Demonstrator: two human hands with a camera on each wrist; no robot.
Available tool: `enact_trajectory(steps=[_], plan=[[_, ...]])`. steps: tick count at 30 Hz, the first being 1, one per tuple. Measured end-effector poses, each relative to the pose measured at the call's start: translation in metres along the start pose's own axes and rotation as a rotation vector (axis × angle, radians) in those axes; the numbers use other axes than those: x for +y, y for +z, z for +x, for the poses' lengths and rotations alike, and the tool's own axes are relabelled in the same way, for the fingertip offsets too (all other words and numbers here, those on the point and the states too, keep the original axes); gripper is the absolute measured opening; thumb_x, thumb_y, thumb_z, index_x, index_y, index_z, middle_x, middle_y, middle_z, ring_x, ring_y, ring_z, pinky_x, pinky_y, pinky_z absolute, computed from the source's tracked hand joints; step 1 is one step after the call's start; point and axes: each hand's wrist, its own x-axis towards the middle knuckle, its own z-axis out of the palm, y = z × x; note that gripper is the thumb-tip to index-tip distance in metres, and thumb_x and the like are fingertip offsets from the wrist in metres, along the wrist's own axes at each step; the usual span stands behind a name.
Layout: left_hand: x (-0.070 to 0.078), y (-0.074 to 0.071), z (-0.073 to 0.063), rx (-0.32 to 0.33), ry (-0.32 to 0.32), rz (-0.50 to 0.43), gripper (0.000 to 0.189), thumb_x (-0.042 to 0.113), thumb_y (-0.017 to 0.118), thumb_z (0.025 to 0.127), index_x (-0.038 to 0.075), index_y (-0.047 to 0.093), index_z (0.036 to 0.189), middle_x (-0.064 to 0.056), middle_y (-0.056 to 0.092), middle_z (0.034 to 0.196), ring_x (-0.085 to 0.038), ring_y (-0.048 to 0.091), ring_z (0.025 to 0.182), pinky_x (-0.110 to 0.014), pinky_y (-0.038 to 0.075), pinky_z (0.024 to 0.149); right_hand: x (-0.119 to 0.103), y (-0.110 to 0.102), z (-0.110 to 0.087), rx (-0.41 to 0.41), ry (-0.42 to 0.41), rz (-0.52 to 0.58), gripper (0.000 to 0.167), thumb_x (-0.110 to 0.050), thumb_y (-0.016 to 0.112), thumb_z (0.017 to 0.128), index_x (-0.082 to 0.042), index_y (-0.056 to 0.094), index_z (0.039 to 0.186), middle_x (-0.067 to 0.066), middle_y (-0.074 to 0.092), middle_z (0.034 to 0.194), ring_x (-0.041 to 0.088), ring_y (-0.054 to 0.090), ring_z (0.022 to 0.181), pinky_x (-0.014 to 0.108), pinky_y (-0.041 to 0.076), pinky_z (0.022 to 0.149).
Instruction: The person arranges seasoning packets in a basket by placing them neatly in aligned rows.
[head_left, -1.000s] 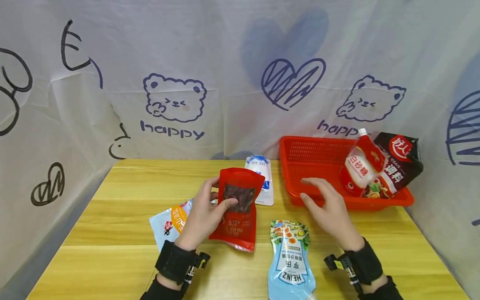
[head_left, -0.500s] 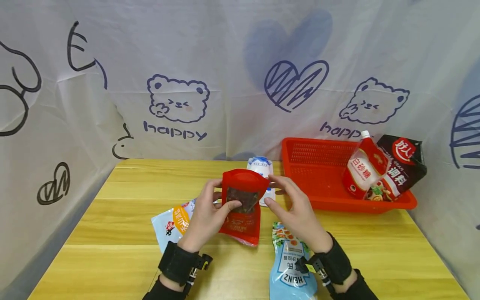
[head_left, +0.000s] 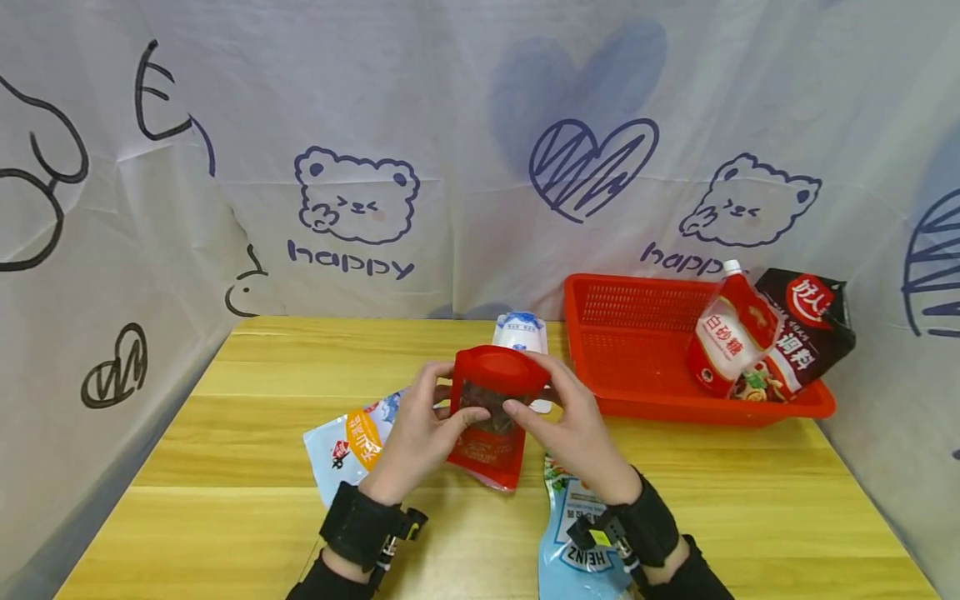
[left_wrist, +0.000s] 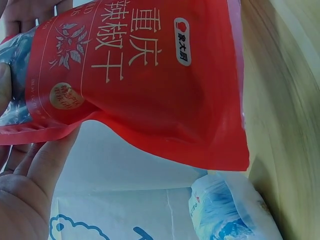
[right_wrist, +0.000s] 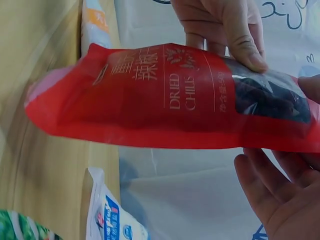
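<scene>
A red bag of dried chilis (head_left: 491,454) with a clear window is held up over the middle of the table. My left hand (head_left: 420,429) grips its left edge, thumb on the front near the window and fingers behind. On the other side my right hand (head_left: 573,421) holds the right edge, its thumb also on the front. The right wrist view shows the label "DRIED CHILIS" on the bag (right_wrist: 185,100). Below my right wrist lies a light blue Heinz pouch (head_left: 573,533), partly covered. A light blue and orange packet (head_left: 348,446) lies left, partly behind my left hand.
A white and blue bag (head_left: 521,332) lies behind the chili bag, near the cloth backdrop. At the back right stands a red plastic basket (head_left: 622,404), holding a red-and-white spouted sugar pouch (head_left: 723,342) and a black seasoning packet (head_left: 813,333).
My right hand has moved left from beside the basket to the chili bag and taken hold of its right edge. My left hand keeps its hold; the bag has shifted slightly right.
</scene>
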Motion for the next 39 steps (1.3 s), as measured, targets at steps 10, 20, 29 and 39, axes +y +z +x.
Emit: enact_trajectory(steps=[10,20,29,39], plan=[[0.001,0.001,-0.001,-0.018,0.004,0.003,0.060,0.004,0.083,0.086,0.006,0.051,0.137,-0.010,0.059,0.128,-0.029,0.070,0.109,-0.035,0.062,0.083,0.001,0.002,-0.001,0.040,0.050,0.060,0.056,-0.015,0.079,0.094,-0.015,0.056,0.145,0.006,0.065,0.135,0.025,0.065,0.115,0.034,0.058,0.094],[-0.001,0.002,-0.001,-0.007,0.007,0.046,0.061,0.012,0.086,0.085,0.009,0.053,0.137,-0.006,0.060,0.127,-0.025,0.070,0.110,-0.036,0.061,0.089,0.003,0.003,-0.003,0.075,0.054,0.129,0.055,-0.011,0.078,0.094,-0.011,0.056,0.144,0.009,0.065,0.135,0.027,0.067,0.116,0.030,0.058,0.094],[-0.003,-0.001,-0.002,-0.027,-0.022,0.032,0.064,0.021,0.085,0.089,0.014,0.052,0.143,-0.004,0.058,0.134,-0.025,0.064,0.120,-0.045,0.058,0.096,0.003,0.003,-0.002,0.151,0.033,0.228,0.054,0.002,0.075,0.092,0.000,0.054,0.142,0.018,0.063,0.134,0.026,0.067,0.115,0.029,0.059,0.091],[-0.006,-0.010,-0.002,-0.101,-0.164,0.004,0.066,0.031,0.084,0.089,0.022,0.051,0.145,0.004,0.058,0.135,-0.020,0.060,0.122,-0.036,0.059,0.094,0.004,0.000,-0.001,0.190,0.048,0.281,0.051,0.003,0.071,0.095,0.001,0.051,0.143,0.019,0.061,0.136,0.017,0.066,0.113,0.029,0.060,0.089]])
